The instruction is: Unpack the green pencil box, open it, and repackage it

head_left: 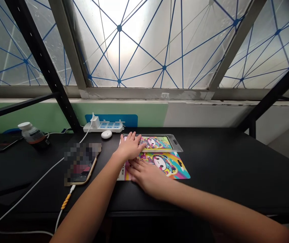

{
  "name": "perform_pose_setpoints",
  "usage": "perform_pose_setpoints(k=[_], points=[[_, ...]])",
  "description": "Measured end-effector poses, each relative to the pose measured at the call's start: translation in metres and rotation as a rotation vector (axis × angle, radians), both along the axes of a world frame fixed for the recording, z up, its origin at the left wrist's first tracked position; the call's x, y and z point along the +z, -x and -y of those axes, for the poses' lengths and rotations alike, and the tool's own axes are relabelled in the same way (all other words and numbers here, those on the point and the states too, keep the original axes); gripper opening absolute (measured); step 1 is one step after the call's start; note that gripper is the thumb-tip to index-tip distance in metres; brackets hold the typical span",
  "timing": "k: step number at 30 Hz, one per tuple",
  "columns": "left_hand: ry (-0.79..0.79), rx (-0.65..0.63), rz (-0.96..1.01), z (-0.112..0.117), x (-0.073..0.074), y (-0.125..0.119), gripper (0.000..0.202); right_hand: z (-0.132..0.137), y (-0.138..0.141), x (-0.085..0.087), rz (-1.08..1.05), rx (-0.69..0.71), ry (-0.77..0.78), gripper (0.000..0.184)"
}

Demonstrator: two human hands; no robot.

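Note:
My left hand (131, 147) lies with its fingers spread on the left part of a clear plastic blister tray (176, 144), which has a colourful cartoon-printed piece inside. Just in front of it, my right hand (149, 177) rests flat on a bright backing card (182, 170) printed with a white cartoon character on rainbow colours. The tray overlaps the card's far edge. Both hands cover the left parts of these things. Neither hand is closed around anything.
Left of my arms lies a phone (87, 168) on a white charging cable (63, 206). Behind are a round white case (106, 134) and a power strip (109, 126). A bottle (34, 135) stands tilted at left. Black frame bars (43, 64) flank the desk (225, 168).

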State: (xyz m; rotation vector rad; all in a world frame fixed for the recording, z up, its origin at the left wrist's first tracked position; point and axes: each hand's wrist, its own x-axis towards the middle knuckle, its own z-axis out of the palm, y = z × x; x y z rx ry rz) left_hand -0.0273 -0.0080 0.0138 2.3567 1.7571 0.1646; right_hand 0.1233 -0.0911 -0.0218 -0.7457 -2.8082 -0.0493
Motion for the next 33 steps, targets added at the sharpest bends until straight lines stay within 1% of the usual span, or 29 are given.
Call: perform_pose_setpoints(k=[3,5,8,10,14,17,22,26,30,33], points=[[-0.023,-0.022,-0.003,0.002,0.000,-0.006,0.071,-0.035,0.015,-0.001,0.018,-0.007,0.016,0.034],[-0.035,-0.024,-0.002,0.001,0.000,-0.007,0.070,-0.043,0.017,-0.001,0.010,-0.003,0.011,0.033],[-0.046,-0.023,0.006,-0.001,-0.001,-0.006,0.070,-0.040,0.013,0.001,-0.030,-0.001,0.033,0.031],[-0.048,-0.025,0.012,-0.002,-0.001,-0.004,0.070,-0.036,0.007,0.005,-0.079,0.012,0.092,0.030],[-0.037,-0.021,0.017,-0.005,0.000,0.004,0.070,-0.035,-0.005,0.011,-0.168,0.082,0.204,0.039],[-0.026,-0.023,0.012,-0.007,0.001,0.010,0.070,-0.037,-0.013,0.013,-0.193,0.128,0.267,0.041],[-0.045,-0.013,-0.004,-0.007,0.000,0.010,0.070,-0.040,-0.017,0.014,-0.228,0.119,0.336,0.041],[-0.054,0.021,-0.024,-0.004,0.000,0.004,0.069,-0.041,-0.016,0.017,-0.213,0.118,0.334,0.039],[-0.058,0.024,-0.041,-0.004,0.001,0.002,0.067,-0.043,-0.018,0.014,-0.243,0.169,0.258,0.028],[-0.052,0.019,-0.033,-0.005,0.000,0.004,0.068,-0.045,-0.021,0.009,-0.246,0.197,0.203,0.026]])
